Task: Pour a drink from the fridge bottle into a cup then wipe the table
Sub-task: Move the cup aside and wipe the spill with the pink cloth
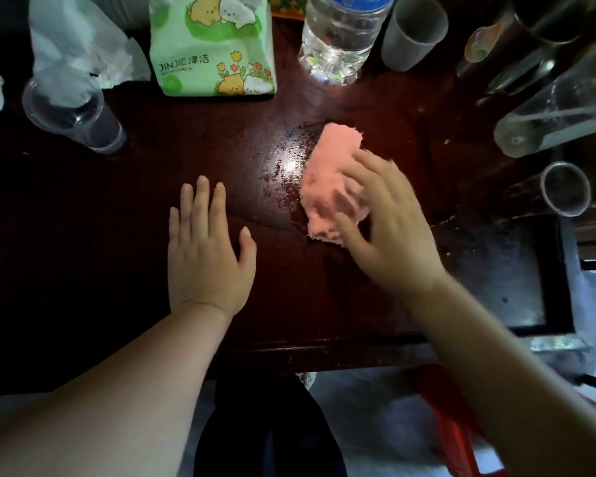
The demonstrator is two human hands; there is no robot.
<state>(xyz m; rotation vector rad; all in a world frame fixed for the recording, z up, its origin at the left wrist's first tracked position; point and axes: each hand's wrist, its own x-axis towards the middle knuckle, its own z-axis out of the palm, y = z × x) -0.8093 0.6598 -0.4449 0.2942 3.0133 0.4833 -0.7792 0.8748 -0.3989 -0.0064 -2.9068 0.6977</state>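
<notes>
Pressing down on the pink cloth [327,173], your right hand [389,228] has its fingers spread wide across the near-right half of it. They lie flat on top rather than curled round, though blur softens the fingertips. The cloth sits crumpled on the dark table [117,208], right of centre, its left edge touching a glistening wet patch [283,166]. It looks soft, light and limp, likely soggy, so it should bunch and slide under you. A broad palm on its middle will drive it better than a pinch at the frayed edge. Your left hand [207,249] lies flat on the wood just beside, fingers straight and close, holding nothing. Further back stand the water bottle [338,32] and a frosted cup [413,32], well apart from the cloth. 1 clear cup [73,108] and a tissue pack [214,46] sit far left.
</notes>
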